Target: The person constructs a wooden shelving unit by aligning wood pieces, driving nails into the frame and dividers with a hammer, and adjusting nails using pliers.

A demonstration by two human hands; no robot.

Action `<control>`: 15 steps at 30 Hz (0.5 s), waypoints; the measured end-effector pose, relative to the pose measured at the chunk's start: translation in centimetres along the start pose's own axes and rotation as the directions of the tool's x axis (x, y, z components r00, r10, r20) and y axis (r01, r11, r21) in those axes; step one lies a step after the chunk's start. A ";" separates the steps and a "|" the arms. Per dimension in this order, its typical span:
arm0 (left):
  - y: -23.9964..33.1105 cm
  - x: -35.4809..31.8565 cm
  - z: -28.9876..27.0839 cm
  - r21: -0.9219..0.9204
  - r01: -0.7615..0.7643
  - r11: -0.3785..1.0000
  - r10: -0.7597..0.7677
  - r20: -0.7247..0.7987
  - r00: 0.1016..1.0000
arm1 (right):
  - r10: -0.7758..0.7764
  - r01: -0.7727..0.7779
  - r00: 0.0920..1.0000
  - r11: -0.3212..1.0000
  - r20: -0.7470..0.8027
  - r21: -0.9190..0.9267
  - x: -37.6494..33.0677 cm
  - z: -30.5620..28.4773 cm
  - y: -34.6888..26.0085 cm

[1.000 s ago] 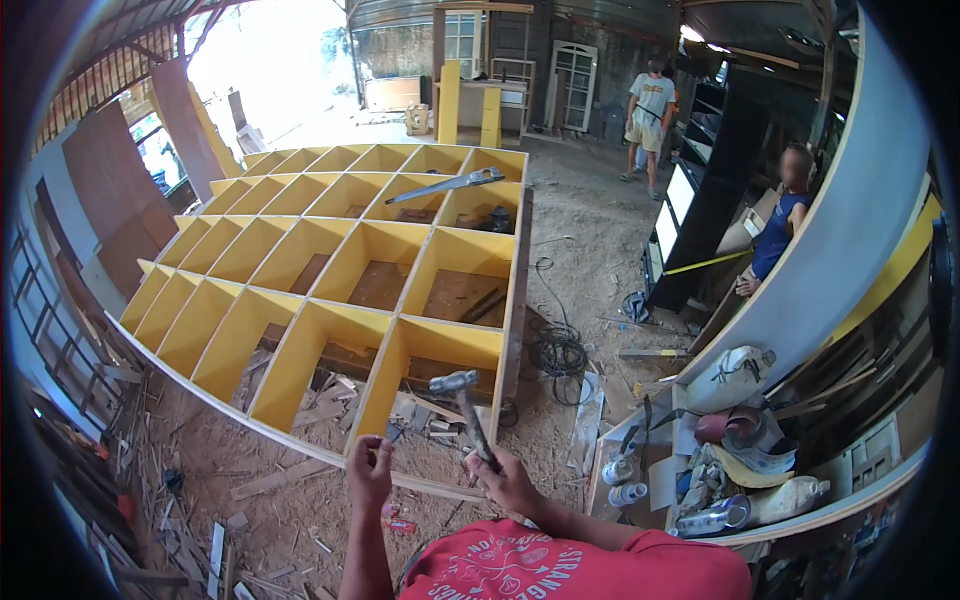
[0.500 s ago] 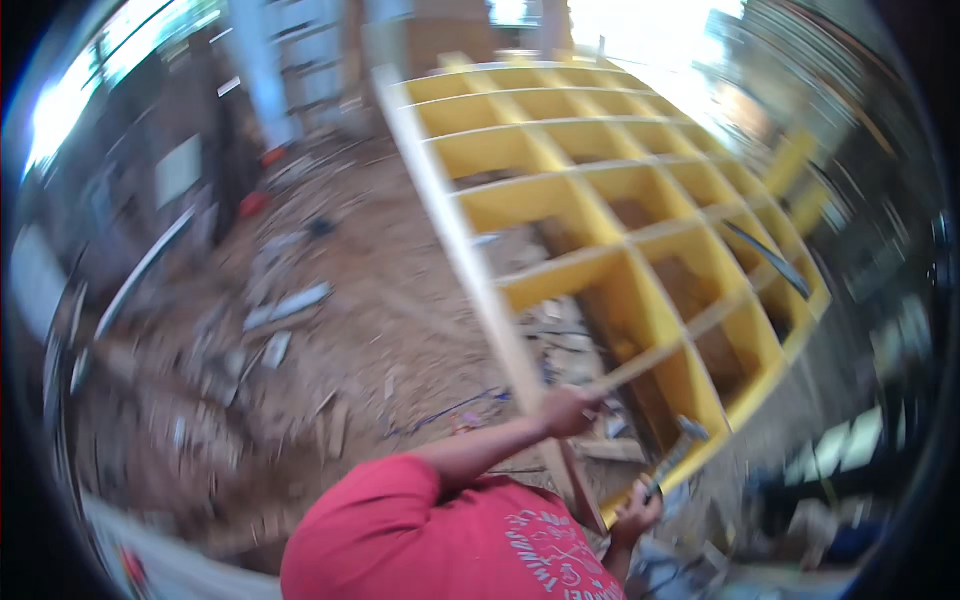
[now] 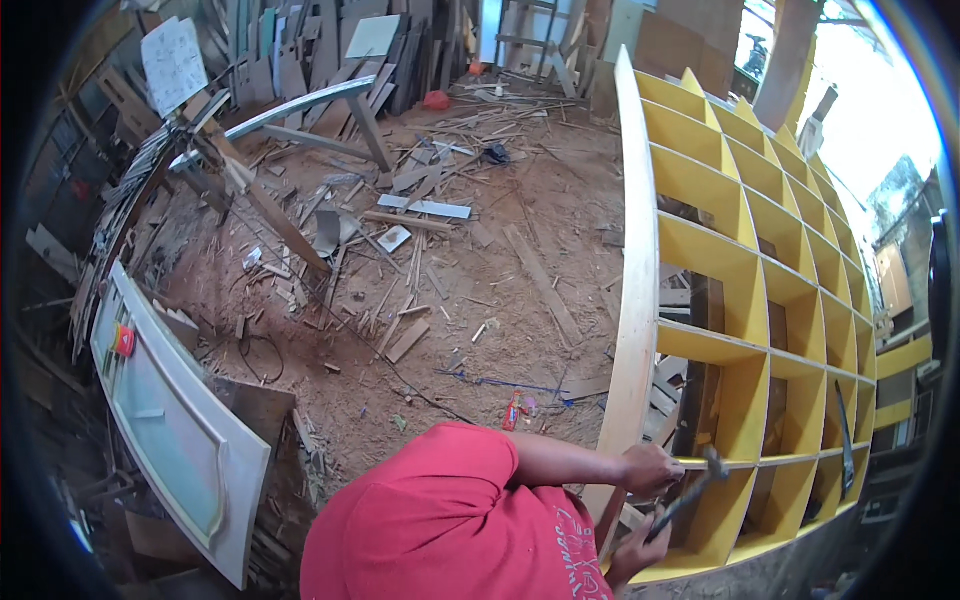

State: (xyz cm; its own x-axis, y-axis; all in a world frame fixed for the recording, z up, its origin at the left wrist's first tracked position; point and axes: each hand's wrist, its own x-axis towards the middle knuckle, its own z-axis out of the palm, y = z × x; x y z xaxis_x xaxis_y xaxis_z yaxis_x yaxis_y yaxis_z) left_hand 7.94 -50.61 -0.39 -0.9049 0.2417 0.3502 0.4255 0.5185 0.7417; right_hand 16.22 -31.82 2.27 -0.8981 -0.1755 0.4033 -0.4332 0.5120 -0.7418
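A large yellow grid-shaped wooden frame (image 3: 740, 400) with open square compartments stands at my right, a pale board (image 3: 634, 330) along its left edge. My left hand (image 3: 650, 470) is closed at the inner side of that board, by the end of a crosspiece near the frame's close end. What its fingers pinch, if anything, is too small to make out. Just below it, my right hand (image 3: 640, 548) grips a hammer (image 3: 688, 497) by the handle. The hammer's head is raised over the crosspiece, a little right of my left hand.
Wood offcuts (image 3: 408, 340) and shavings litter the floor at left. A pale panel (image 3: 190, 420) leans at the near left, with a trestle-like wooden stand (image 3: 300, 115) beyond. Boards line the back wall. A long dark tool (image 3: 845, 440) lies on the frame's right part.
My view has swung left, so the frame now appears farther right. The hammer's head has come closer to my left hand. Both hands keep their closed grips.
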 end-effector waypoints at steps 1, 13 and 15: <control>-0.2 -0.1 0.0 0.017 -0.008 1.000 0.008 -0.040 0.999 | 0.071 -0.072 0.997 0.997 0.037 0.014 2.6 1.1 -4.4; -1.0 -0.3 0.3 -0.219 -0.084 0.972 0.046 -0.172 0.984 | -0.034 -0.040 0.940 0.977 0.338 0.209 5.4 8.8 -12.9; -0.9 -1.4 -0.6 -0.284 -0.134 0.950 0.060 -0.254 0.965 | -0.092 0.031 0.946 0.981 0.310 0.194 3.8 9.2 -11.7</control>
State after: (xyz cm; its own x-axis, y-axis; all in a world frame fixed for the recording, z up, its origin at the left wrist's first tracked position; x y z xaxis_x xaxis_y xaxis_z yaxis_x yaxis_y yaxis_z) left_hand 8.85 -51.90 -1.26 -0.8475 0.0558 0.5279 0.5256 0.2273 0.8198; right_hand 17.17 -46.19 7.57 -0.8338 -0.4737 0.2835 -0.4678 0.3335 -0.8185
